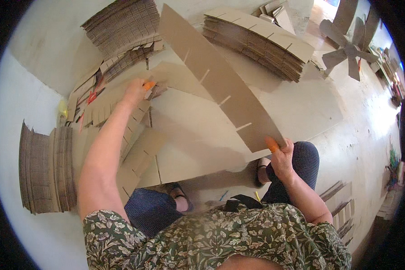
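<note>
My right hand (pixel 282 160), with an orange cover on a digit, is closed on the near end of a long slotted cardboard strip (pixel 216 87). The strip slants up and away to the left, its slots along the lower edge. My left hand (pixel 136 93) reaches forward to a pile of smaller slotted cardboard pieces (pixel 101 109). An orange cover shows on this hand too, and its fingers are curled at the edge of a short cardboard piece (pixel 157 90); the fingertips are partly hidden. Beneath both hands lies a large pale cardboard sheet (pixel 189 135).
Stacks of slotted strips stand at the far left (pixel 123 29), at the far right (pixel 256 42) and by the left wall (pixel 45 171). Red-handled scissors (pixel 92 96) lie left of my left hand. A fan (pixel 348 49) stands far right. More cardboard pieces (pixel 342 207) lie beside my right elbow.
</note>
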Motion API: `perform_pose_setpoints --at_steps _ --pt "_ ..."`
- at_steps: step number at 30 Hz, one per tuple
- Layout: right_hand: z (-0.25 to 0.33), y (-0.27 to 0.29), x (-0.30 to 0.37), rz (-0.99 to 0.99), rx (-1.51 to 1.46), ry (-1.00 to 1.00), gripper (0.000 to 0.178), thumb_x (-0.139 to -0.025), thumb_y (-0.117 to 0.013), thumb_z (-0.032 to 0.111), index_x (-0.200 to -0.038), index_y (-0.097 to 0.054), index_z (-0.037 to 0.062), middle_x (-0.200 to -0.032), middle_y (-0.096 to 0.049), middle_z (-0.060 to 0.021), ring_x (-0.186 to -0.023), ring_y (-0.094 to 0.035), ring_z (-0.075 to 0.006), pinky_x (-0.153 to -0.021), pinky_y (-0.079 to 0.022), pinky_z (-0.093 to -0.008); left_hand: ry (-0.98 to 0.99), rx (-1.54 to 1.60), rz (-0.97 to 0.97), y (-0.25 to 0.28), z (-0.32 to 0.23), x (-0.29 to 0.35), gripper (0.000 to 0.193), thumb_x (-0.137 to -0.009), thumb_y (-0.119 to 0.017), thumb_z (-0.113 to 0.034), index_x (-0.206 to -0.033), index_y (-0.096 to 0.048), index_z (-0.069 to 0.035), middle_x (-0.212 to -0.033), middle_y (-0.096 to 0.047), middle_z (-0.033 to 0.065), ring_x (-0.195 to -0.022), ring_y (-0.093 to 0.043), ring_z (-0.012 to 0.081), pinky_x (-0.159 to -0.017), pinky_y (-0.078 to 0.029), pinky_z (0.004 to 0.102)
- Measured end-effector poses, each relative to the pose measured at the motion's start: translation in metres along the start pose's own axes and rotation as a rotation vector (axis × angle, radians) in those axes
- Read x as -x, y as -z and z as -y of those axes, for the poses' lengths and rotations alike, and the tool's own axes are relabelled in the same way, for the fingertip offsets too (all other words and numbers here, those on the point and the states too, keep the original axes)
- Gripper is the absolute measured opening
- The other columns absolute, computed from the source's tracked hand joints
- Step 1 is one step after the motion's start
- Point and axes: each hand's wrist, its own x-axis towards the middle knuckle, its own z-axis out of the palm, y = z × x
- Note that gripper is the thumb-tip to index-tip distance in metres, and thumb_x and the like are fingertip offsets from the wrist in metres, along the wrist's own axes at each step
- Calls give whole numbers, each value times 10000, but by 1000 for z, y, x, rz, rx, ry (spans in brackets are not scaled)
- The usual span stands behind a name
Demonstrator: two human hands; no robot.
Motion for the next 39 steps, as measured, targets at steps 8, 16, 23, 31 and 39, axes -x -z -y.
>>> perform_pose_setpoints --at_steps 8,16,23,31,39 --pt "14 -5 -12 1 54 184 147 -812 -601 -5 -953 -636 -27 -716 -624 -184 -629 -612 -177 -573 -470 -299 -155 237 269 -62 -126 82 280 -859 -625 -243 -840 -661 34 -723 -635 174 -597 -538 178 -575 -461 356" --pt "29 17 -7 112 166 170 211 -769 -557 -89 -945 -643 -11 -743 -627 -222 -671 -652 -232 -592 -489 -317 -717 -266 255 -98 -194 148 188 -874 -607 -124 -979 -648 26 -787 -660 112 -626 -529 146 -615 -470 345" --pt "28 28 4 14 153 182 158 -787 -609 -35 -936 -648 -1 -757 -630 -215 -682 -659 -258 -588 -487 -324 -323 509 483 -101 -207 155 221 -903 -601 -180 -892 -658 33 -624 -565 44 -540 -456 86 -486 -411 310" --pt "36 29 6 83 468 221 306 -822 -640 128 -1081 -572 -22 -967 -616 -210 -855 -621 -371 -733 -509 -407 -530 385 414 -123 -192 148 257 -896 -613 -209 -784 -640 21 -582 -535 40 -559 -487 114 -510 -415 324" --pt "68 -7 -40 410 812 316 379 -857 -556 162 -1165 -450 -33 -1046 -593 -222 -983 -582 -372 -792 -501 -428 -362 620 557 -103 -171 141 284 -856 -656 -254 -957 -641 11 -860 -646 162 -719 -589 194 -652 -493 345"
